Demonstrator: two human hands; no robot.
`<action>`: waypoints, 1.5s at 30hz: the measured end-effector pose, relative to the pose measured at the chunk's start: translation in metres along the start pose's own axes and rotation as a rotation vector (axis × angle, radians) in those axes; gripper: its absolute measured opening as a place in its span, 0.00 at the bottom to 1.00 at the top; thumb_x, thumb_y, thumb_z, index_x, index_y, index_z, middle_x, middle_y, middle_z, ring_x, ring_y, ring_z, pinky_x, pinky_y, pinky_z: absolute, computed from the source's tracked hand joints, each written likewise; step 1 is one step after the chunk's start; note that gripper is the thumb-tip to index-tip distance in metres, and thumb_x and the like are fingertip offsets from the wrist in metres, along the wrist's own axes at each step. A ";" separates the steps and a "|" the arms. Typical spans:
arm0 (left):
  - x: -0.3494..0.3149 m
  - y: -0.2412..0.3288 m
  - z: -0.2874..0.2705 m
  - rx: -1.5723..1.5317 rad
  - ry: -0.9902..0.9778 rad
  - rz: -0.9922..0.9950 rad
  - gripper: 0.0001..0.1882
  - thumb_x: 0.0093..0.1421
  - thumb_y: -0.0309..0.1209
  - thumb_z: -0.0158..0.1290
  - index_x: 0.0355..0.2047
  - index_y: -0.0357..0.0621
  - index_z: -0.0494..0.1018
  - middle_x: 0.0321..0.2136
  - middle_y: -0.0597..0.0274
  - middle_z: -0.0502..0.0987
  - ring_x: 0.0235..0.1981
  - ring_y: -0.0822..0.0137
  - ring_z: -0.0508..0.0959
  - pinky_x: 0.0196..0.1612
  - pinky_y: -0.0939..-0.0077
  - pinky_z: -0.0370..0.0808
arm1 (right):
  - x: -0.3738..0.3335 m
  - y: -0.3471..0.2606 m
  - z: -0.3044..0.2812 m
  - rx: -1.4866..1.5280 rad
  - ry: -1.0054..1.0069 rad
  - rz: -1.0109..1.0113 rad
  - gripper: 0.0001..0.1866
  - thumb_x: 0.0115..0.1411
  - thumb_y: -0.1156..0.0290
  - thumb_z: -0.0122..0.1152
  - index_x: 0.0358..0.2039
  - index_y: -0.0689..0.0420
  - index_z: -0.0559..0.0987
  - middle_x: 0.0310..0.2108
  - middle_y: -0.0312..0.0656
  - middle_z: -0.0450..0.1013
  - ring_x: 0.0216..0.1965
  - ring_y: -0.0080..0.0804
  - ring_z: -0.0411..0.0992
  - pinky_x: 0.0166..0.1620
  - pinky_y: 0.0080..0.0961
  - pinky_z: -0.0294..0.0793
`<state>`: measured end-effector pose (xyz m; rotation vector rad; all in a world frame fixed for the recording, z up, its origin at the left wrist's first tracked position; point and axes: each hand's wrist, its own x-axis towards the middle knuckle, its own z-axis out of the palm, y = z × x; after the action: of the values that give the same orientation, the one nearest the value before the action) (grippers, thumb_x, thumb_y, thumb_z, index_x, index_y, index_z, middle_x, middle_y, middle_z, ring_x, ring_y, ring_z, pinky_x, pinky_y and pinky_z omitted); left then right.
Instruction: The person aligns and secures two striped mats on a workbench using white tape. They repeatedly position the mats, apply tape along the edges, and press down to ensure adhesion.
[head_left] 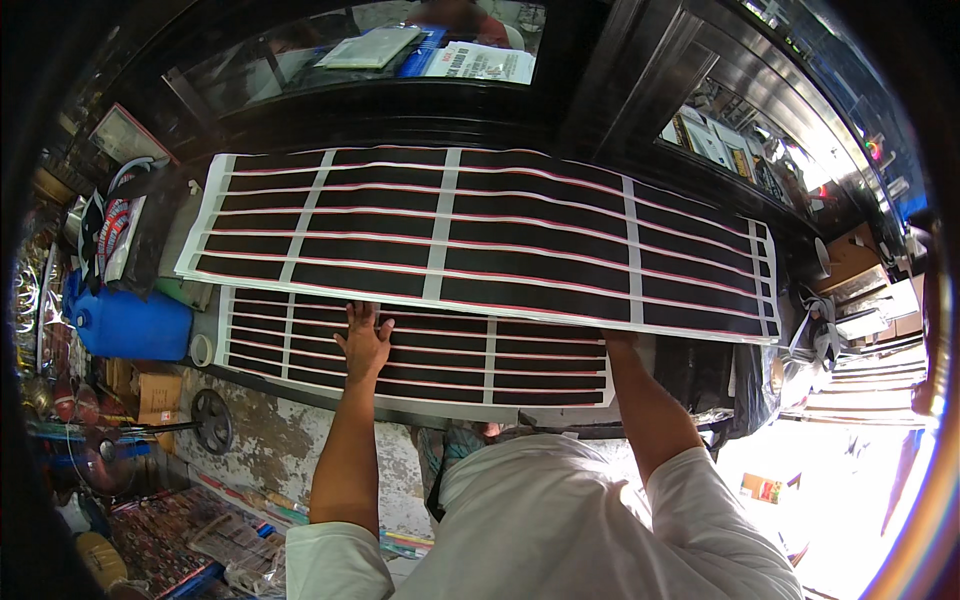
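Observation:
A long stack of white sheets [540, 240], printed with black rectangles and thin red lines, stretches across the work surface. Its near edge overlaps a second printed sheet [440, 362] of the same pattern, lying closer to me. My left hand [365, 342] rests on this nearer sheet with fingers spread, the fingertips by the upper stack's edge. At the right end of the nearer sheet, my right hand [620, 338] reaches to the upper stack's near edge. Its fingers are hidden there, so what they hold, if anything, does not show.
A blue plastic jug [135, 322] and a roll of tape [201, 350] sit at the left end. Behind the sheets rises a dark frame with glass panes [360, 60]. Black plastic [690, 375] lies at the right end. A fan [105, 450] stands low on the left.

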<state>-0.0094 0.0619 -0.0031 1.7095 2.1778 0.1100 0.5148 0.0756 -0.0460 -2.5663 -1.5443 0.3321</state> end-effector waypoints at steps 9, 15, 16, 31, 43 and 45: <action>-0.019 0.010 0.016 0.120 0.437 0.177 0.30 0.74 0.42 0.55 0.71 0.45 0.68 0.71 0.44 0.67 0.75 0.45 0.62 0.71 0.20 0.56 | 0.012 0.050 0.052 0.099 0.395 -0.237 0.33 0.62 0.42 0.66 0.61 0.47 0.81 0.59 0.50 0.79 0.60 0.56 0.77 0.60 0.53 0.80; -0.057 0.071 0.034 -0.026 0.339 0.564 0.27 0.74 0.42 0.55 0.68 0.45 0.71 0.69 0.46 0.69 0.73 0.44 0.66 0.73 0.22 0.55 | 0.015 0.107 0.079 -0.045 0.195 -0.244 0.29 0.74 0.48 0.54 0.69 0.48 0.74 0.68 0.46 0.73 0.69 0.49 0.69 0.72 0.43 0.68; -0.060 0.069 0.037 0.007 0.330 0.593 0.28 0.74 0.43 0.55 0.70 0.47 0.70 0.70 0.47 0.69 0.74 0.44 0.65 0.73 0.21 0.54 | 0.011 0.092 0.080 -0.037 0.179 -0.233 0.30 0.71 0.47 0.56 0.68 0.47 0.76 0.66 0.46 0.74 0.67 0.50 0.72 0.69 0.45 0.72; -0.062 0.085 0.037 0.098 0.094 0.520 0.35 0.73 0.36 0.52 0.78 0.61 0.58 0.75 0.48 0.61 0.78 0.40 0.57 0.69 0.08 0.47 | -0.006 0.061 0.058 -0.004 0.169 -0.158 0.29 0.67 0.43 0.59 0.63 0.44 0.80 0.60 0.46 0.79 0.61 0.54 0.77 0.62 0.50 0.79; -0.071 0.105 0.048 0.034 0.218 0.533 0.34 0.71 0.43 0.56 0.75 0.51 0.64 0.72 0.41 0.65 0.77 0.38 0.58 0.71 0.14 0.52 | -0.050 0.000 0.005 0.157 0.548 -0.487 0.20 0.60 0.60 0.65 0.49 0.56 0.86 0.45 0.51 0.84 0.47 0.58 0.82 0.54 0.56 0.80; -0.073 0.110 0.051 0.028 0.264 0.481 0.35 0.72 0.46 0.56 0.75 0.51 0.64 0.72 0.39 0.64 0.77 0.37 0.58 0.70 0.14 0.52 | -0.064 -0.019 0.004 -0.080 0.402 -0.636 0.19 0.57 0.67 0.66 0.48 0.59 0.86 0.43 0.52 0.84 0.44 0.58 0.82 0.52 0.56 0.80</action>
<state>0.1228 0.0128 -0.0016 2.3158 1.8905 0.4535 0.4690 0.0279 -0.0380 -1.8708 -2.0872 -0.2992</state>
